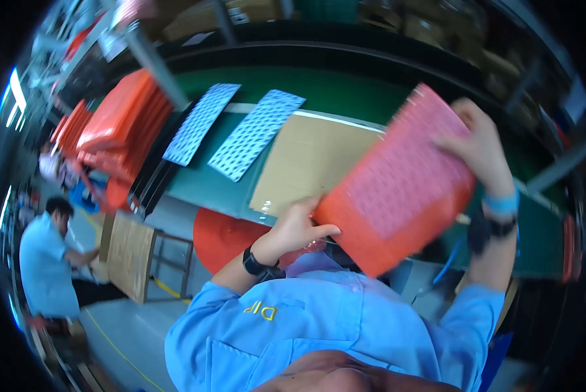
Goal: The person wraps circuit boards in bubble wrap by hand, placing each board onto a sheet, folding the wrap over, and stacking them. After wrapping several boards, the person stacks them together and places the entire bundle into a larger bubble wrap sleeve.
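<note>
Both my hands hold a red, see-through plastic bag (391, 251) tilted above the workbench. A patterned panel shows through it as a pinkish area. My left hand (296, 227) grips the bag's near left edge, with the thumb lying over the front. At its far right edge, my right hand (477, 138) is closed on the bag, thumb in front and fingers partly hidden behind. Left of the bag lie two light-blue panels with rows of dark marks, a nearer panel (257, 134) and a farther panel (203, 124). A brown cardboard sheet (306, 157) lies partly under the bag.
A tall stack of orange-red bags (123, 121) stands at the bench's left end. The green bench (201, 186) has a metal post (152, 65) beside it. A round red stool seat (224, 238) sits below. At far left, a co-worker (48, 261) sits near a wooden table (129, 255).
</note>
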Demonstrator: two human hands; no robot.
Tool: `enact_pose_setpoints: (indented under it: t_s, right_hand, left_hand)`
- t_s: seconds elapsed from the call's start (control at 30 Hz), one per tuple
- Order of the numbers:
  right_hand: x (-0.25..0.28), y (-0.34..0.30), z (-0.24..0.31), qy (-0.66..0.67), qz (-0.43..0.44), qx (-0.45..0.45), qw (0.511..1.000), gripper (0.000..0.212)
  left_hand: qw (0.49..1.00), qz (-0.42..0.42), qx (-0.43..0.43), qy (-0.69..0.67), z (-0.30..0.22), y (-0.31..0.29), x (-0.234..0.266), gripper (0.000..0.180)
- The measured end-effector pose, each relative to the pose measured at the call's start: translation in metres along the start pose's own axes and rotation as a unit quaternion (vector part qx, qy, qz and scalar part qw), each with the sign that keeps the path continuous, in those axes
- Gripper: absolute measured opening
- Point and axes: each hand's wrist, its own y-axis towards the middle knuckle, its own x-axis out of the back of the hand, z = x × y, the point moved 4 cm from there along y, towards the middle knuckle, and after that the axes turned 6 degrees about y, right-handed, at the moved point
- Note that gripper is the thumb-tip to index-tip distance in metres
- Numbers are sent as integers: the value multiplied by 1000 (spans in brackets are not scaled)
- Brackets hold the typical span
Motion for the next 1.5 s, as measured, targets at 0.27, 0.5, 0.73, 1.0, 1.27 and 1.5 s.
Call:
enact_pose_setpoints:
  t_s: [0.27, 0.5, 0.73, 1.0, 1.27, 1.5]
  right_hand:
    - [-7, -138, 0, 170, -103, 32, 979, 66]
    - [-91, -142, -105, 206, 1, -1, 979, 41]
    - [-100, -156, -109, 292, -3, -15, 956, 32]
    - [-102, -161, -113, 295, -7, -35, 955, 31]
    - [-95, -172, -122, 204, 10, -8, 979, 40]
    - [-94, -89, -47, 433, -2, -132, 892, 46]
  left_hand:
    - [951, -112, -250, 144, -61, -44, 103, 46]
    - [942, -175, -232, 169, -40, -32, 103, 46]
    - [983, -98, -154, -24, 43, -27, 68, 43]
    - [979, -85, -185, -6, 45, -29, 65, 38]
    - [989, -56, -137, -30, 43, -35, 79, 41]
    - [927, -4, 39, -372, 44, -59, 90, 53]
